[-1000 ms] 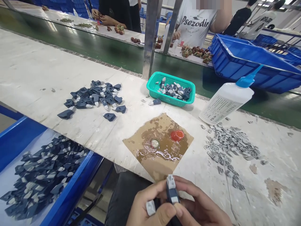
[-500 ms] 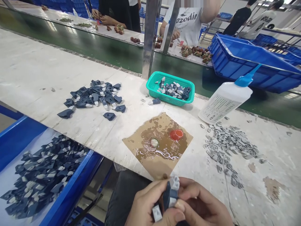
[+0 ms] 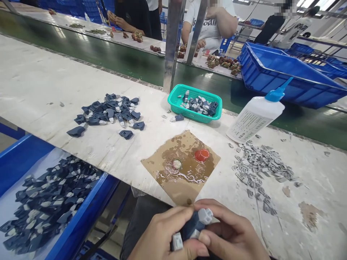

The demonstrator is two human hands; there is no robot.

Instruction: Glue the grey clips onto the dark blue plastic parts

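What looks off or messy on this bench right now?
The brown cardboard square is soaked with pooled glue around a red cap. The glue bottle lies tilted on its side. Dried stains mark the table at right. Both the left hand and the right hand grip a dark part.

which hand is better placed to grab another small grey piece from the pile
Right. The right hand sits nearer the grey pile on that side; the left hand is farther, though both grip the dark part.

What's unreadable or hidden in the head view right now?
- Dark part: lower half hidden by the left hand and right hand.
- Both wrists: cut off by the bottom edge.
- Glue bottle label: too small to read.
- Basket contents: too small to tell apart.
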